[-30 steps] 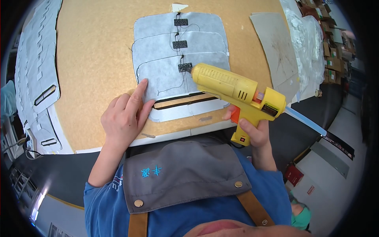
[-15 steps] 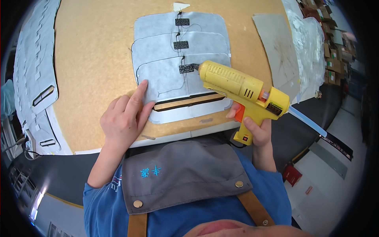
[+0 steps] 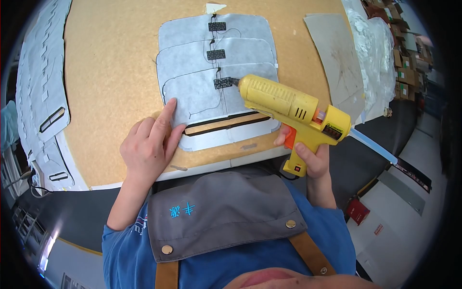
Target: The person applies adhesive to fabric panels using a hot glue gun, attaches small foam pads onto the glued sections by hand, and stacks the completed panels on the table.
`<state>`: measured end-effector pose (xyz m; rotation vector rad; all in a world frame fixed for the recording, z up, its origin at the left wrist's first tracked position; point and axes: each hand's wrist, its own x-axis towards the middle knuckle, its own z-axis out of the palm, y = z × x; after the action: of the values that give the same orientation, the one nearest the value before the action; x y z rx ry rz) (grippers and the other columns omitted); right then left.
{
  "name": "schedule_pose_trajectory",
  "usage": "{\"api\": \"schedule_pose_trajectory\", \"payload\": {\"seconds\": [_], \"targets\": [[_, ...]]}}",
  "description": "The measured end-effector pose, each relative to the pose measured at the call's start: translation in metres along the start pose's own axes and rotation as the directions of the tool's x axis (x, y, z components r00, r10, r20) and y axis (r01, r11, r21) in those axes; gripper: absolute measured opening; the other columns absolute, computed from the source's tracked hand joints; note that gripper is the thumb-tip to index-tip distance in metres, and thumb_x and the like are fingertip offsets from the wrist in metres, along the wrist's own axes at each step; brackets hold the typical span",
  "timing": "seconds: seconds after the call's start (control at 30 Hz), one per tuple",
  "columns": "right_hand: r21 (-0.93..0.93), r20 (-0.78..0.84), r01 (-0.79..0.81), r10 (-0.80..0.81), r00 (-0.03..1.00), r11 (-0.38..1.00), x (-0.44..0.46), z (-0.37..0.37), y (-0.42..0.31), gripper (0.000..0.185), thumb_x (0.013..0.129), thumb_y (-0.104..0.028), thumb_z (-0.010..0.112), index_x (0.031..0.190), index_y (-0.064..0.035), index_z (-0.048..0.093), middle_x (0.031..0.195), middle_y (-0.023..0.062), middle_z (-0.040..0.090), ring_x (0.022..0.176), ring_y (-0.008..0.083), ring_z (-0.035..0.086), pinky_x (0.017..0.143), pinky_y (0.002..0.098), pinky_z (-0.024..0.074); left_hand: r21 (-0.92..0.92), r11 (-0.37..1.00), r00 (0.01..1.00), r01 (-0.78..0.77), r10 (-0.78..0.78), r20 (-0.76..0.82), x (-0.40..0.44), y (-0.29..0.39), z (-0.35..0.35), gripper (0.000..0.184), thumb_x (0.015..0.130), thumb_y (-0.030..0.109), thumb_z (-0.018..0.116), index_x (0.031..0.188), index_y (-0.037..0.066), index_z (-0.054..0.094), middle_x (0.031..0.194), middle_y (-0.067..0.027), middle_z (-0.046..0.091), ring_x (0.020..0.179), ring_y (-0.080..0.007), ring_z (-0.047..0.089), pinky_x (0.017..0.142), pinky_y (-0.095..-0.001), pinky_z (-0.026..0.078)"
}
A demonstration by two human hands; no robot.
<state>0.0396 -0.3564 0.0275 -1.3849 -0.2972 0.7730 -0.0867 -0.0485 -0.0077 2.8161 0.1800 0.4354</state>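
Observation:
My right hand grips the handle of a yellow hot glue gun, a finger at its orange trigger. A pale glue stick sticks out of the gun's back end. The dark nozzle meets the right end of a small black textured patch on the nearest of three overlapping grey fabric panels. My left hand lies with fingers apart, its index fingertip and thumb on that panel's left edge. A black-edged slot runs across the panel's near part. Two more black patches sit on the panels behind.
More grey panels lie overlapped along the table's left side. A grey sheet and clear plastic wrapping are on the right, with cardboard boxes beyond. A small cream scrap lies at the top of the brown tabletop.
The whole view has shifted slightly, with the table, panels and glue gun a little further left. The nozzle stays at the same patch, and both hands keep their positions on the work.

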Motion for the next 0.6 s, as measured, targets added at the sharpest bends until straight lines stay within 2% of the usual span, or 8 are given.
{"api": "schedule_pose_trajectory", "payload": {"seconds": [0.3,0.4,0.47,0.6], "targets": [[0.009,-0.012,-0.013,0.013,1.000,1.000,0.001,-0.001,0.002,0.051,0.091,-0.007,0.062,0.136,0.0019,0.042,0.111,0.0161,0.061,0.103,0.0226,0.061,0.092,0.0379,0.0487,0.005,1.000,1.000,0.000,-0.001,0.009,-0.001,-0.001,0.001,0.055,0.078,0.021,0.081,0.130,0.014,0.066,0.061,0.0027,0.047,0.054,-0.0125,0.047,0.050,-0.0279,0.039],[-0.005,0.016,0.027,-0.027,0.999,1.000,0.003,0.001,0.003,0.052,0.090,-0.006,0.062,0.137,0.0022,0.042,0.112,0.0168,0.060,0.103,0.0231,0.061,0.092,0.0379,0.0490,-0.002,1.000,1.000,0.001,-0.001,0.006,-0.001,-0.001,0.000,0.055,0.078,0.021,0.081,0.130,0.014,0.066,0.061,0.0027,0.046,0.054,-0.0125,0.047,0.050,-0.0279,0.039],[-0.089,-0.082,0.004,-0.012,0.997,0.996,0.002,0.009,-0.001,0.058,0.088,-0.023,0.064,0.134,0.0065,0.043,0.104,0.0167,0.061,0.095,0.0235,0.064,0.083,0.0344,0.0501,-0.009,1.000,1.000,0.003,-0.003,0.008,-0.001,-0.001,0.000,0.055,0.078,0.021,0.081,0.130,0.014,0.066,0.061,0.0025,0.046,0.054,-0.0127,0.047,0.051,-0.0278,0.039],[-0.075,-0.061,0.015,-0.020,0.998,0.997,0.001,0.009,0.000,0.058,0.088,-0.022,0.064,0.134,0.0061,0.043,0.108,0.0176,0.061,0.097,0.0241,0.064,0.086,0.0356,0.0505,-0.020,1.000,1.000,-0.007,0.007,-0.005,-0.001,-0.002,0.001,0.055,0.078,0.021,0.081,0.130,0.014,0.066,0.061,0.0022,0.046,0.054,-0.0128,0.047,0.051,-0.0279,0.040]]}}
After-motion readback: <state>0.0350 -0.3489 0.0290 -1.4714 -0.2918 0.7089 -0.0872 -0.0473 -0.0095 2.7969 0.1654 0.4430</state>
